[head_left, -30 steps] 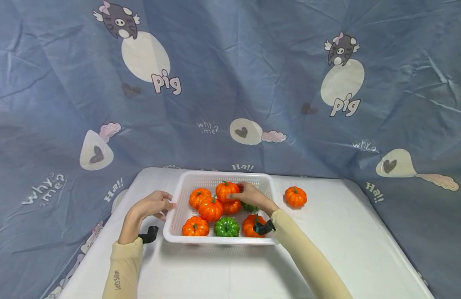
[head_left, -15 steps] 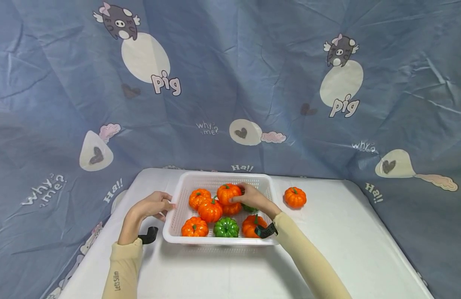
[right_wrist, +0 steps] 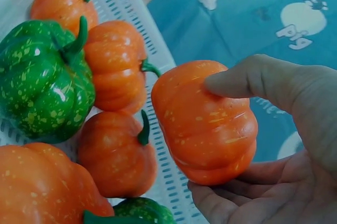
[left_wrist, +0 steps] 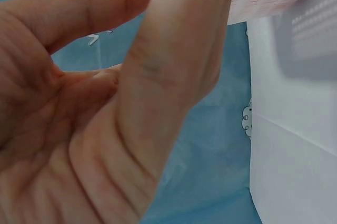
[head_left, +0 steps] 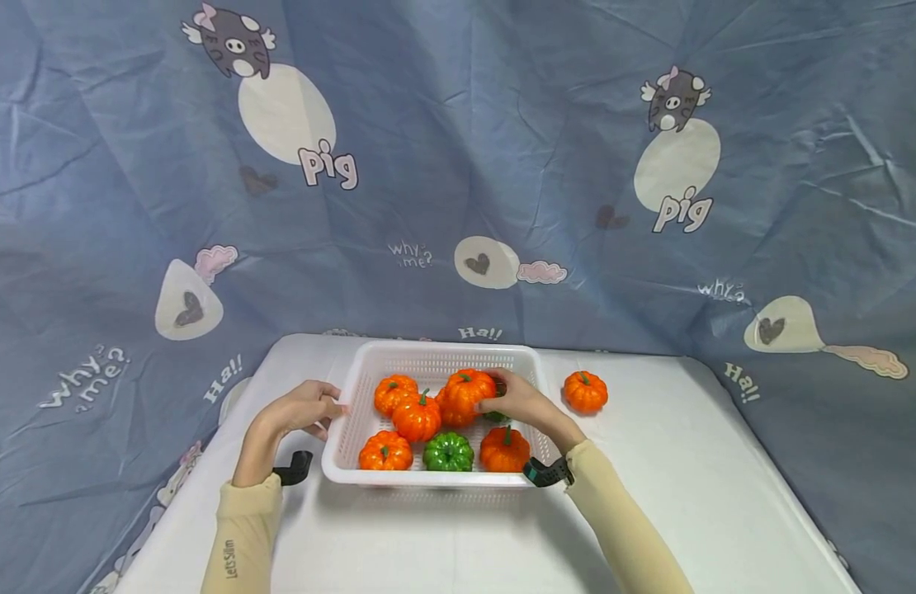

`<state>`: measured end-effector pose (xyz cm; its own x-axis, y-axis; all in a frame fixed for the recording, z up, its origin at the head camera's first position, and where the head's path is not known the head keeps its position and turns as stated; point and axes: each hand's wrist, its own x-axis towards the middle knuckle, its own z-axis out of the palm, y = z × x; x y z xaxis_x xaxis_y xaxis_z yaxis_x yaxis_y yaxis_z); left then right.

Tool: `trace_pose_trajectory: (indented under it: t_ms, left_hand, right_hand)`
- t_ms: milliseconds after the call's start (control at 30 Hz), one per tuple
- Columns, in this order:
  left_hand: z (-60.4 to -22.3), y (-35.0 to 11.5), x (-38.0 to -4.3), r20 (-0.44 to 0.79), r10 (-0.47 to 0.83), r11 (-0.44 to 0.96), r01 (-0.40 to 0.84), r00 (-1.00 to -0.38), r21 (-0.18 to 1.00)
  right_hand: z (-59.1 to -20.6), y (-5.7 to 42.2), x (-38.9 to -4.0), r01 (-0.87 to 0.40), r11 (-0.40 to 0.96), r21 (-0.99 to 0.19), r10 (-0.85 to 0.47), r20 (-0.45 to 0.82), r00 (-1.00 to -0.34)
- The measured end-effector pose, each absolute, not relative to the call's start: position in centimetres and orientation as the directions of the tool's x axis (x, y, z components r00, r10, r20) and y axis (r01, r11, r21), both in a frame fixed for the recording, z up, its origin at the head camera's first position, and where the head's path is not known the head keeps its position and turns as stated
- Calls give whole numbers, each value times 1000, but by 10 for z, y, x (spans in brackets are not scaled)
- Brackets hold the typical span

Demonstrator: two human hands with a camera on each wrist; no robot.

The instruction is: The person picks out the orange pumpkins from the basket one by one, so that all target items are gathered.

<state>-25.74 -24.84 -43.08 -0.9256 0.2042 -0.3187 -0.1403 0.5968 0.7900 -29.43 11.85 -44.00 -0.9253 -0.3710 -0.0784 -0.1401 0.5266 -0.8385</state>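
One orange pumpkin [head_left: 469, 392] was in the grip of the right hand [head_left: 523, 402], and from the right wrist we saw the thumb against one side of it and the fingers against the opposite side. It was over the white basket [head_left: 439, 477], about two o'clock from the middle, stem up. At its eight o'clock we made out a half-hidden pumpkin [head_left: 446, 408], though we could not tell whether the two touched. Further toward eight o'clock lay a glossy pumpkin [head_left: 417, 419], with a small pumpkin [head_left: 394, 394] just beyond at ten.

Along the basket's near side we counted a corner pumpkin [head_left: 386, 451] at seven o'clock, a green pumpkin [head_left: 448, 452] at six and a darker orange pumpkin [head_left: 505, 450] at five. The left hand [head_left: 298, 408] touched the rim at nine o'clock; we could not tell whether it pinched it.

Outside, at three o'clock, we noticed a lone pumpkin [head_left: 585, 392] on the white tabletop [head_left: 428, 544]. At twelve, a blue pig-printed curtain [head_left: 458, 181] hung behind everything.
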Motion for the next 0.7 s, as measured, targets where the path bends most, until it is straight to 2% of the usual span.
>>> trace_pose_trajectory:
  t_ms: [333,700]
  left_hand:
    - [-430,-250,-257,-313,219,597,-126,-924,792]
    - [-429,-250,-257,-318,219,604,-128,-923,787]
  right_hand:
    - [-431,138,-274,-129,431,-893,-403,-62,-913]
    - [-424,162,-255,-152,403,-902,-468,-61,-882]
